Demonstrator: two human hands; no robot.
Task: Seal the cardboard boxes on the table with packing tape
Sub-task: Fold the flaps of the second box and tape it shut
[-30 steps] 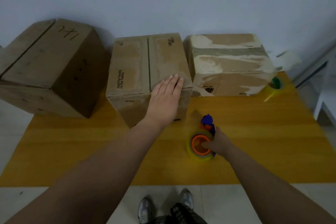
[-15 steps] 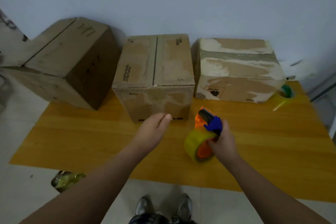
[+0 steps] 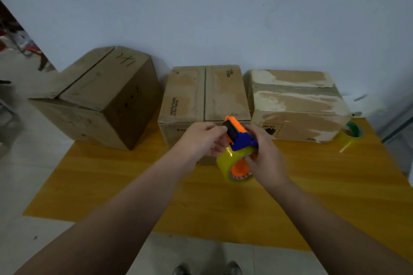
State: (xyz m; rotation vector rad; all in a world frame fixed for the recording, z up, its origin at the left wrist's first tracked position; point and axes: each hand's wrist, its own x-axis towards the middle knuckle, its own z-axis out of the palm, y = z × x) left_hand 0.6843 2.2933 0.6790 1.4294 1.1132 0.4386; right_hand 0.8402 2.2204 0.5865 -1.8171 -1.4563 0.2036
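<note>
Lifted off the counter (image 3: 134,185) since the earlier frames, tape dispenser (image 3: 240,138) now up in front of the middle box (image 3: 205,94); left grip (image 3: 202,140) brought in from the box front to meet it. Clasped from the right by the right grip (image 3: 266,158), fingers curled at the blue handle and the rim of the yellow tape roll (image 3: 228,163); pinched at its black front end, just under the orange tip, by the curled fingers of the left grip; impossible to tell through the blur whether a tape end sits between those fingertips. Held tilted, orange tip up and away, roll low and toward the camera, clear of the counter.

Behind, three cardboard boxes in a row against the pale wall (image 3: 201,18): left box (image 3: 96,96), largest, turned at an angle at the counter's back left corner, flaps closed along a bare seam, handwriting on the lid; middle box straight ahead, flaps closed, dark seam running front to back, front face partly hidden by both grips and the dispenser; right box (image 3: 295,105) just beside it, patched with torn whitish paper, greyish band across the top. Contents of all three hidden.

Spare tape roll (image 3: 352,133) with a green core at the far right of the counter, near the right box's corner, loose yellow strip trailing from it. Below, pale floor (image 3: 22,185) and the tips of two shoes (image 3: 233,269).
</note>
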